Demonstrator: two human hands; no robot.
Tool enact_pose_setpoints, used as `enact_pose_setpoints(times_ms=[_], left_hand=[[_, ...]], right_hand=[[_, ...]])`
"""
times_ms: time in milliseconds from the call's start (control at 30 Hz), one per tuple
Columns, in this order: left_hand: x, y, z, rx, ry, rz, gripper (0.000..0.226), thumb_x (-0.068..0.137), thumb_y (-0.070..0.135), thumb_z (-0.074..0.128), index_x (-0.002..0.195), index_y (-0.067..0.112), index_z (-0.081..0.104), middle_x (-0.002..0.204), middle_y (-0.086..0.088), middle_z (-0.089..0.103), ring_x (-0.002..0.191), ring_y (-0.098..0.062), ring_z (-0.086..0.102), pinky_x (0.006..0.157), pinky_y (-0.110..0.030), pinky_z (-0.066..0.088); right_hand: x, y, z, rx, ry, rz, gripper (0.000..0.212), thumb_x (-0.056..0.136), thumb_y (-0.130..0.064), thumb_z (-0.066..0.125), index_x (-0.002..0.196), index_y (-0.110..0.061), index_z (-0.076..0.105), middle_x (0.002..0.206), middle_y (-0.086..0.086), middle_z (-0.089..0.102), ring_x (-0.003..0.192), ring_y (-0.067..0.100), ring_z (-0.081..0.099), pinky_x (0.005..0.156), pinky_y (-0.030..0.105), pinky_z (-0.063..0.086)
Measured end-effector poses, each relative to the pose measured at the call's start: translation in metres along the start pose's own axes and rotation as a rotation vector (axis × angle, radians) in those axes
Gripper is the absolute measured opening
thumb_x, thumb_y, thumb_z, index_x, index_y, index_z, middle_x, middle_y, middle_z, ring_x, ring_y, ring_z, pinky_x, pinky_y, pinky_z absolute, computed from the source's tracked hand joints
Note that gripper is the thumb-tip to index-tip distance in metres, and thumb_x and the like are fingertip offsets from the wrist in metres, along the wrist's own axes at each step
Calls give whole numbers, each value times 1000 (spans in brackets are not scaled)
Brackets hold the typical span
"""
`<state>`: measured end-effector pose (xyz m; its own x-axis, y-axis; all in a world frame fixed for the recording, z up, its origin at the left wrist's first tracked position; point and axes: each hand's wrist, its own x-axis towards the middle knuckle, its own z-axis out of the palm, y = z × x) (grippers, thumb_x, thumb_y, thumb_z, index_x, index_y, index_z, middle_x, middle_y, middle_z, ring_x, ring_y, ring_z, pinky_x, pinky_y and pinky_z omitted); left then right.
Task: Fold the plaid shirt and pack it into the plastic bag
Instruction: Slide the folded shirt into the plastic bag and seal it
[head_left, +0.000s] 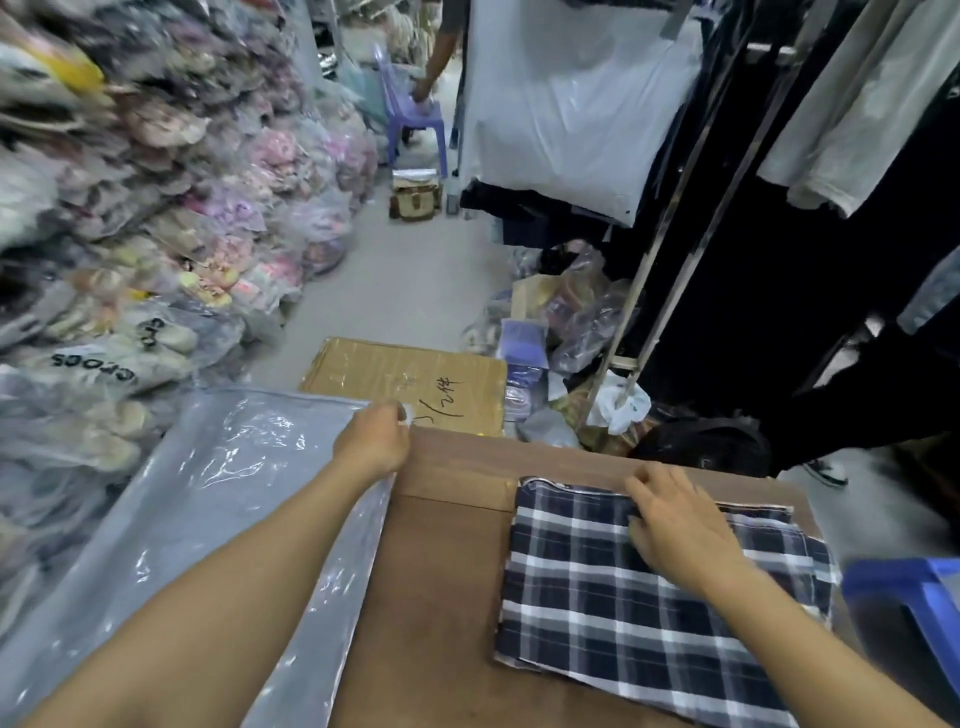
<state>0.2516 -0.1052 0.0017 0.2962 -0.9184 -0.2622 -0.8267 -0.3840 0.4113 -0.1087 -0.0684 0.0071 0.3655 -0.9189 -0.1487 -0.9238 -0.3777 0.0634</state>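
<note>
My left hand (375, 439) is pinched shut on the far corner of the plastic bag (218, 499), its grip closed on the thin film so I can draw the bag toward the shirt and find its mouth. The bag lies flat, trailing back under my left forearm and partly off the table (447, 597). To the right of that grip, well apart, the plaid shirt (639, 613) rests folded into a neat rectangle. My right hand (675, 525) lies on its far edge, fingers loosely spread and pressing rather than gripping, which I judge keeps the folds from slipping.
</note>
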Motion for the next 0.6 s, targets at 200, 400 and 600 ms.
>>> enact_pose_setpoints(times_ms=[200,400,600], left_hand=[[50,-39,-13,68,-152,-102,55,88,18,46,142,18,36,141,-17,53,123,-38,54,99,-45,46],[69,-39,-15,98,-186,-88,40,98,36,36,129,16,50,136,-14,57,120,-34,54,96,-41,45],[68,-36,-13,49,-79,-66,47,99,49,32,114,11,54,124,-16,62,115,-37,57,92,-43,47]], right_hand=[[-15,-38,4,168,-33,-164,35,92,-30,60,127,-24,59,123,-4,50,111,20,52,80,31,52],[-24,-43,11,195,-12,-157,37,60,-27,85,93,-31,69,99,-8,57,75,12,63,45,15,43],[-11,-55,0,256,0,-184,27,98,-31,53,124,-26,60,123,-9,47,112,13,50,84,24,49]])
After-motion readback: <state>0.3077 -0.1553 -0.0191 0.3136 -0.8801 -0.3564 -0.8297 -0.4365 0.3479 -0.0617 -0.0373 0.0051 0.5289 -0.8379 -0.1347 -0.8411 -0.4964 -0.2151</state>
